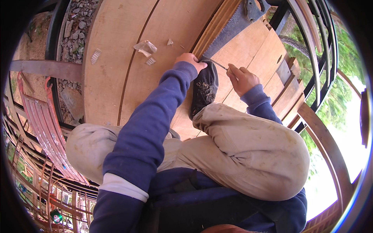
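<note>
My left hand (pixel 189 61) is closed at the near end of a stack of wooden strips (pixel 211 29), just beside the toe of my black shoe (pixel 205 83). What its fingers grip is hidden. My right hand (pixel 243 80) pinches a thin dark metal rod (pixel 219 65) that slants across toward the shoe's toe and my left hand. The rod's exact kind cannot be made out. A handsaw (pixel 229 35) lies along the strips, its narrow end by the shoe and its dark handle (pixel 255 8) at the far end.
Wide wooden boards (pixel 136 89) form the surface under me. Scraps of clear plastic (pixel 145 48) lie on them at the left. Short wood pieces (pixel 289 93) sit at the right edge, beside dark metal railings (pixel 324 58). A worn red metal rack (pixel 48 128) stands at the left.
</note>
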`<state>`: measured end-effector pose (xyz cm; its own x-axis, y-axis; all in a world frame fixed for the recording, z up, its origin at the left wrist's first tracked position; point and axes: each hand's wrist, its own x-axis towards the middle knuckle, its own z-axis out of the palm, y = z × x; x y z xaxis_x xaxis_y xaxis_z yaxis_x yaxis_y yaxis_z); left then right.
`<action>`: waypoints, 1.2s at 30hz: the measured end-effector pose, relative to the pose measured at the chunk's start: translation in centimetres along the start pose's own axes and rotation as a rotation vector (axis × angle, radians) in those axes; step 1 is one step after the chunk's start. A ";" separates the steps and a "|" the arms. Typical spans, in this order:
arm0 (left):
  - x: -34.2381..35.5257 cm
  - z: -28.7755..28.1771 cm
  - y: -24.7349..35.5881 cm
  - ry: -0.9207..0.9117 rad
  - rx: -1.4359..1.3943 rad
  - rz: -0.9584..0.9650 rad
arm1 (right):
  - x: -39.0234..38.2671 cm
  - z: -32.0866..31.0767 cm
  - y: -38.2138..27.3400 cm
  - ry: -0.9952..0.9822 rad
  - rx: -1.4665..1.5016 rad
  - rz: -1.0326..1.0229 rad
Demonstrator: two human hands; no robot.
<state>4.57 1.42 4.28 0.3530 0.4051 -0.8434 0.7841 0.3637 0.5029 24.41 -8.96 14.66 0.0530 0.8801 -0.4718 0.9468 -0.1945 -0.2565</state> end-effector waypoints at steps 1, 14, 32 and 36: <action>0.1 -0.1 -0.1 0.008 0.007 0.001 | 0.2 -0.2 -0.3 -0.003 0.000 0.003; 1.1 2.1 -2.6 0.150 0.045 0.174 | 5.4 2.2 -4.3 -0.238 -0.225 0.029; 1.6 1.5 -8.2 -0.058 0.070 0.328 | 7.8 -0.6 1.4 0.464 0.310 0.207; 1.4 0.9 -8.7 -0.076 -0.180 0.205 | 12.3 -3.5 3.6 0.564 0.160 0.130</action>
<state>-1.32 -1.93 -1.50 0.5370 0.4241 -0.7292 0.5919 0.4265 0.6839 29.62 2.68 10.88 0.3669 0.9302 0.0016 0.8640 -0.3402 -0.3711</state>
